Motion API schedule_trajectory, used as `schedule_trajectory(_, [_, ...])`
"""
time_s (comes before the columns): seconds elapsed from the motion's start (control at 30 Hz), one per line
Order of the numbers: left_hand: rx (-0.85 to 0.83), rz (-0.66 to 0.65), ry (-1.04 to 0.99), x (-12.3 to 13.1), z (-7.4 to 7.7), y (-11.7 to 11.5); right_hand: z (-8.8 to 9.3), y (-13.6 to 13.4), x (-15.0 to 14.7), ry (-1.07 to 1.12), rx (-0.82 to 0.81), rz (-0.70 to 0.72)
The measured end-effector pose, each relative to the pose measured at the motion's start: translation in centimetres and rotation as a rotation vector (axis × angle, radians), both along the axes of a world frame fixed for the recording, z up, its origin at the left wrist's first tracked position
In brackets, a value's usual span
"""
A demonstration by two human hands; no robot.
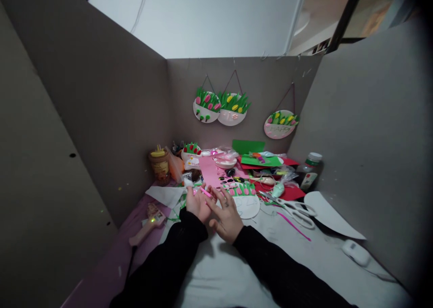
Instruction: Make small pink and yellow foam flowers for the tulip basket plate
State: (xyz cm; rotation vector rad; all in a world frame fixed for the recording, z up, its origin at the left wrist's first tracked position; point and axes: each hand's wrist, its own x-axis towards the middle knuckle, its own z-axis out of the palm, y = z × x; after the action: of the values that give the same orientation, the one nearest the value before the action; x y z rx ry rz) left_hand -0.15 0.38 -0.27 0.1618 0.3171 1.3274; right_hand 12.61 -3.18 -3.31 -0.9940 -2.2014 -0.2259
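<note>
- Head view: my left hand (197,203) pinches a small pink foam strip (204,192), fingers closed on it.
- My right hand (226,215) lies open beside it, fingers spread, steadying.
- White scissors (293,209) rest right on the surface (304,254), within reach.

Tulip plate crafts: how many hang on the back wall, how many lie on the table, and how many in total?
Hanging on the wall: 3, the left plate, the middle plate and the right plate.
Lying on the table: 2, the near plate by the right hand and the far plate with red tulips.
Total: 5.
</note>
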Motion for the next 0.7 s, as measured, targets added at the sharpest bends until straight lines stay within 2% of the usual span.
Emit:
schedule_trajectory(0.17, [0.022, -0.035, 0.019, 0.32, -0.04, -0.22, -0.16, -0.12, -0.21, -0.036, 0.047, 0.045])
schedule_trajectory(0.33, [0.017, -0.011, 0.073, 0.69, 0.16, -0.46, -0.18, -0.07, -0.13, -0.089, 0.073, -0.059])
schedule_trajectory(0.47, [0.008, 0.026, 0.070, 0.42, 0.05, -0.21, -0.21, -0.22, -0.30, -0.088, 0.110, 0.039])
schedule_trajectory(0.63, [0.031, -0.009, 0.070, 0.35, 0.04, -0.22, -0.23, -0.11, -0.17, -0.047, 0.039, -0.023])
schedule_trajectory(0.7, [0.045, 0.014, 0.051, 0.35, 0.09, -0.28, -0.31, -0.02, -0.02, -0.047, 0.057, 0.026])
